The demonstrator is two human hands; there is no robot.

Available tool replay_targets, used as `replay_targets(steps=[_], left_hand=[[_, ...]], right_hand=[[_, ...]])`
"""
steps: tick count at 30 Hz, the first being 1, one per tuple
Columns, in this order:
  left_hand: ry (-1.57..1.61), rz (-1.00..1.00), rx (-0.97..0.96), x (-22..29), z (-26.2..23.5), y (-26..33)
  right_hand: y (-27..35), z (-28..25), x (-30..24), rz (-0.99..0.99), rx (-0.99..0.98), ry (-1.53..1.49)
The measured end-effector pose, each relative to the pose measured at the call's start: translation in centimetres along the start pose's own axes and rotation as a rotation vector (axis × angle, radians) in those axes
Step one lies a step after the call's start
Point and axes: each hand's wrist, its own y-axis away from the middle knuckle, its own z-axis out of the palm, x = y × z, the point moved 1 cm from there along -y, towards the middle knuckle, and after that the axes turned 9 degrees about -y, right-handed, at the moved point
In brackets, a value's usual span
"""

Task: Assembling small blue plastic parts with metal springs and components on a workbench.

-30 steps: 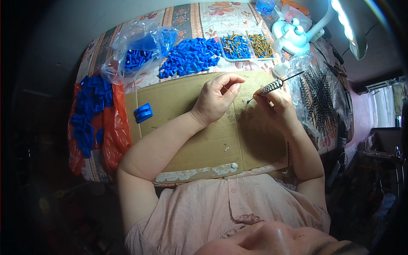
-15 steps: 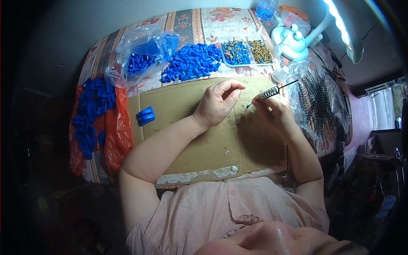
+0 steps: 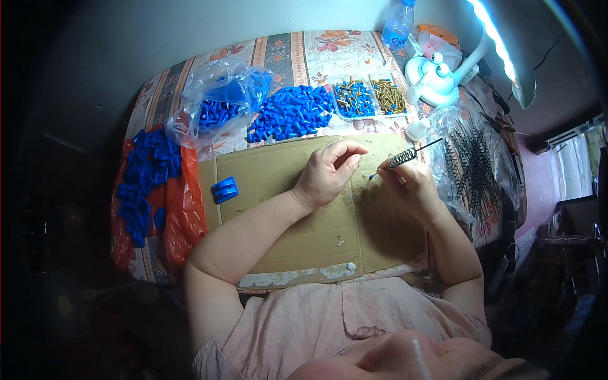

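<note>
My right hand is closed around a black coil spring with a long straight end sticking out to the upper right. Below its fingertips shows a small blue-tipped piece; whether it is joined to the spring I cannot tell. My left hand hovers over the cardboard sheet, fingers curled and thumb close to the index finger. Anything between those fingertips is too small or hidden to make out. A blue plastic part with raised ridges rests on the left of the cardboard.
Loose blue caps lie beyond the cardboard, beside a clear bag of more. A two-part tray holds brass and blue-tipped pieces. Blue parts fill a red bag. Black springs are piled right, below a lamp.
The whole scene sits slightly lower in the picture, as my head view has tilted. Both hands keep nearly the same pose over the cardboard, and the spring stays in my right hand.
</note>
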Motion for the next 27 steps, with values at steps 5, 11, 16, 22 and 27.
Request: replay_targets(steps=[5, 11, 16, 22, 27], left_hand=[[0.014, 0.000, 0.001, -0.2, 0.0, 0.0], [0.009, -0.004, 0.004, -0.1, 0.0, 0.0], [-0.006, 0.000, -0.003, -0.2, 0.0, -0.1], [-0.003, 0.004, 0.006, -0.2, 0.0, 0.0], [-0.047, 0.031, 0.025, -0.1, -0.1, 0.0]], right_hand=[[0.0, 0.1, 0.0, -0.007, 0.015, -0.011], [-0.1, 0.1, 0.4, -0.032, 0.030, 0.018], [-0.3, -0.1, 0.1, -0.053, 0.045, 0.066], [-0.7, 0.1, 0.6, -0.032, 0.099, 0.066], [-0.6, 0.4, 1.3, 0.036, 0.092, 0.068]])
